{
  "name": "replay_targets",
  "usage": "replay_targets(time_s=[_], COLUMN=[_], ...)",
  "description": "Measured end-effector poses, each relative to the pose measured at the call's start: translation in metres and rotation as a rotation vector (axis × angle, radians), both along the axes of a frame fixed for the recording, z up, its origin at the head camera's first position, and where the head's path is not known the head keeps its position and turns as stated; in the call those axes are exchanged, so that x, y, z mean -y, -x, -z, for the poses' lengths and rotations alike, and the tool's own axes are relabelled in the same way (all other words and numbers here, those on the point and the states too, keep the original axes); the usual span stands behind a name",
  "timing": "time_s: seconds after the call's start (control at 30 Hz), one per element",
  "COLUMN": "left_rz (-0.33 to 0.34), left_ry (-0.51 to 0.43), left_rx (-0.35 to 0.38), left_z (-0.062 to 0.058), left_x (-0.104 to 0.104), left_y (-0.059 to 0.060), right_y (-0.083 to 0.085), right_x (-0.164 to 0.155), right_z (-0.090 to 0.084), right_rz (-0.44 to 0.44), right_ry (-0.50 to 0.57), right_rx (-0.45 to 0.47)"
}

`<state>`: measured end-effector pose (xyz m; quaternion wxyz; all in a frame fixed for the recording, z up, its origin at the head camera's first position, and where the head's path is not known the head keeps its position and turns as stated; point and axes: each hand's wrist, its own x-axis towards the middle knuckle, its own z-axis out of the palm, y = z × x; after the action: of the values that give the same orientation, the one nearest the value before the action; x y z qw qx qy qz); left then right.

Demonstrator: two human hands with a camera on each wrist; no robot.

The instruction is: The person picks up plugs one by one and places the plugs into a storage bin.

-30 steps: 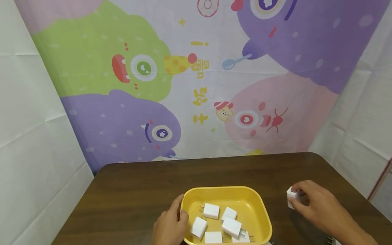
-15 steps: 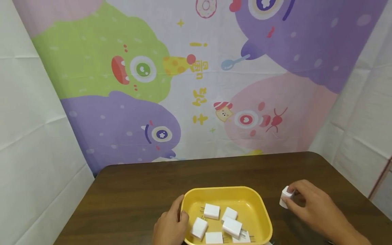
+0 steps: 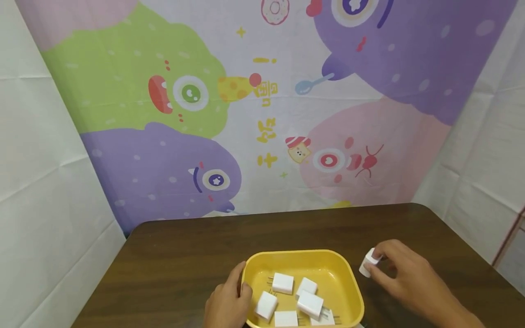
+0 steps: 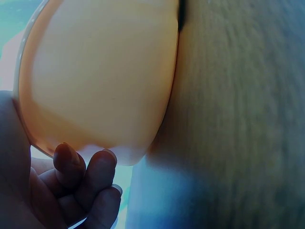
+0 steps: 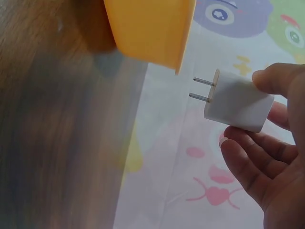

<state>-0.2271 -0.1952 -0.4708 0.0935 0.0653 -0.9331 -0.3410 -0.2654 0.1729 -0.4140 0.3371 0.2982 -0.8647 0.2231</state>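
A yellow tray (image 3: 352,287) sits on the dark wooden table (image 3: 184,255) with several white plug adapters (image 3: 283,282) in it. My left hand (image 3: 227,303) grips the tray's left rim, thumb over the edge; the left wrist view shows the tray's outer wall (image 4: 100,71) against my curled fingers (image 4: 86,181). My right hand (image 3: 404,275) pinches another white plug adapter (image 3: 368,263) just right of the tray, above the table. In the right wrist view that adapter (image 5: 238,102) points its two prongs toward the tray (image 5: 150,28).
A cartoon monster backdrop (image 3: 262,105) hangs behind the table, with white cloth walls (image 3: 45,191) on both sides. The table's far edge runs close under the backdrop.
My right hand has carried the white adapter leftward, from well right of the tray to just beside its right rim. The left hand and tray have stayed put.
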Motion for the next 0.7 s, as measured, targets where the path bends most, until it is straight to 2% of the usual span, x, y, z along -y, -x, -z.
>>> replay_targets(time_s=[0.4,0.7], left_rz=[-0.021,-0.011], left_ry=[0.003,-0.005], left_rx=[-0.005,0.016], left_z=[-0.001,-0.002], left_x=[0.000,0.000], left_y=[-0.001,0.000], right_y=[-0.002,-0.004], right_x=[0.017,0.028], right_z=[0.002,0.000], right_rz=[-0.085,-0.136], right_ry=[0.004,-0.051], right_rx=[-0.004,-0.011])
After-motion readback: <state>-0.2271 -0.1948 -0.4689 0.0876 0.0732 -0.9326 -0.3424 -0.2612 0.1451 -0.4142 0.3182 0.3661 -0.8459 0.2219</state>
